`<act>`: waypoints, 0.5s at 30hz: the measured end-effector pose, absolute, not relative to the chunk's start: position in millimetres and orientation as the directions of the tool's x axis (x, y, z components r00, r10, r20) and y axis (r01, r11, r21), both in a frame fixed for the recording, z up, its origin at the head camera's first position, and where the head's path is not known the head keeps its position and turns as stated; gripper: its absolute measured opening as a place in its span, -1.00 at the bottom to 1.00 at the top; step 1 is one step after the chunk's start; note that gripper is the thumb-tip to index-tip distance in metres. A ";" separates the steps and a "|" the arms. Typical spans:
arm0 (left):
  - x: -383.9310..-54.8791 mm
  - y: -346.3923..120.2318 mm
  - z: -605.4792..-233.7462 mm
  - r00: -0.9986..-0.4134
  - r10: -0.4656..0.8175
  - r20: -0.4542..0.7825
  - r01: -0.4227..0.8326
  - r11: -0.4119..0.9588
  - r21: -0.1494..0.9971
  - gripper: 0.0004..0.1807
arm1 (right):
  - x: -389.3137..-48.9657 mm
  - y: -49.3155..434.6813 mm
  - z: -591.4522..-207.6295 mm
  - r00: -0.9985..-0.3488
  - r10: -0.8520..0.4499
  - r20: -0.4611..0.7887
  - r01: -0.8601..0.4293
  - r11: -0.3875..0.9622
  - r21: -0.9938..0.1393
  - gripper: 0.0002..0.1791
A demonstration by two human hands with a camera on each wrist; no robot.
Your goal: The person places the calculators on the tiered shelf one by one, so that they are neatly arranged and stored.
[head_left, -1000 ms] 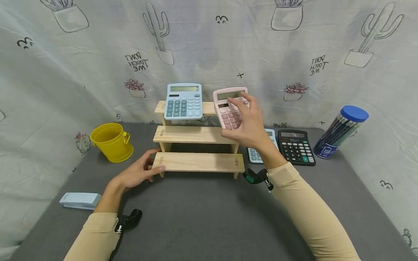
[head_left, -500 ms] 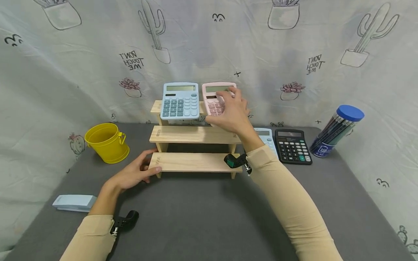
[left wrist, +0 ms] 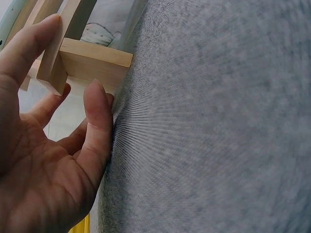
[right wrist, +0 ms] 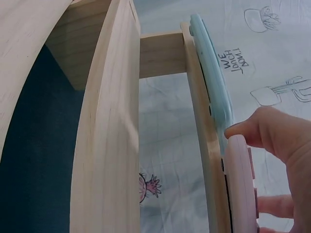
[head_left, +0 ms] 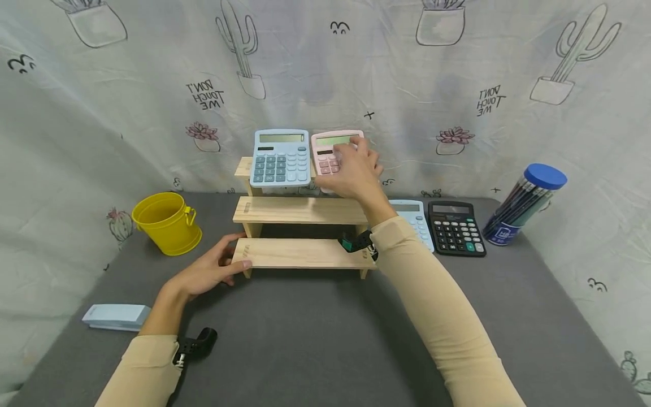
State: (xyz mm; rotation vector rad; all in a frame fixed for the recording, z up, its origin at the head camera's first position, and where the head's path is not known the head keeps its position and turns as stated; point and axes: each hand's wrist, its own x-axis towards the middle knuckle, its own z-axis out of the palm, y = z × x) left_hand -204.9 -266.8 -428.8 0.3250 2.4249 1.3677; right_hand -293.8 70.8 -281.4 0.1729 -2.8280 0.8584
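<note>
A three-tier wooden stand (head_left: pixel 300 252) stands on the grey tabletop. My left hand (head_left: pixel 205 274) grips the left end of its lowest board, thumb on the front and fingers behind, as the left wrist view also shows. A light blue calculator (head_left: pixel 280 158) leans on the top tier at the left. Right beside it is a pink calculator (head_left: pixel 323 150), which my right hand (head_left: pixel 356 172) holds from the front, hiding its right part. In the right wrist view the pink calculator (right wrist: pixel 239 189) lies flat along the top board, with my thumb at its lower edge.
Right of the stand lie a second blue calculator (head_left: pixel 414 220), partly behind my forearm, and a black calculator (head_left: pixel 456 229). Farther right stands a blue-lidded tube of pencils (head_left: pixel 524 203). A yellow bucket (head_left: pixel 166 223) and a light blue stapler-like box (head_left: pixel 116 316) are at the left.
My right hand has carried the pink calculator left and set it against the top tier next to the blue one. The left hand keeps its hold on the stand.
</note>
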 end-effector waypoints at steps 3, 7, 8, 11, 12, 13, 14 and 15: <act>-206.8 -267.6 -425.9 -0.915 0.356 -0.189 0.024 0.517 0.855 -0.04 | -294.7 68.5 -279.9 -0.981 -0.068 0.181 -0.154 0.840 -0.520 -0.26; -207.1 -268.5 -425.2 -0.912 0.356 -0.205 0.010 0.519 0.855 -0.03 | -295.4 67.7 -278.3 -0.985 -0.084 0.153 -0.153 0.841 -0.519 -0.28; -207.0 -268.7 -425.3 -0.912 0.355 -0.206 0.008 0.517 0.856 -0.03 | -295.7 67.7 -277.9 -0.985 -0.086 0.150 -0.152 0.841 -0.519 -0.27; -207.1 -269.1 -426.1 -0.913 0.356 -0.200 0.011 0.511 0.860 -0.02 | -297.6 68.2 -277.3 -0.983 -0.087 0.162 -0.157 0.857 -0.491 -0.27; -207.3 -268.9 -426.4 -0.913 0.357 -0.197 0.013 0.509 0.861 -0.02 | -298.4 68.2 -276.9 -0.982 -0.085 0.167 -0.156 0.863 -0.481 -0.28; -207.4 -268.6 -426.5 -0.913 0.358 -0.194 0.015 0.506 0.863 -0.02 | -299.1 68.3 -276.6 -0.982 -0.083 0.172 -0.156 0.869 -0.471 -0.27; -207.6 -268.3 -426.6 -0.914 0.358 -0.192 0.017 0.505 0.863 -0.02 | -299.8 68.2 -276.3 -0.981 -0.078 0.176 -0.153 0.873 -0.463 -0.26; -207.8 -267.7 -426.7 -0.914 0.359 -0.191 0.017 0.503 0.864 -0.01 | -300.7 68.2 -276.4 -0.981 -0.073 0.181 -0.150 0.875 -0.461 -0.26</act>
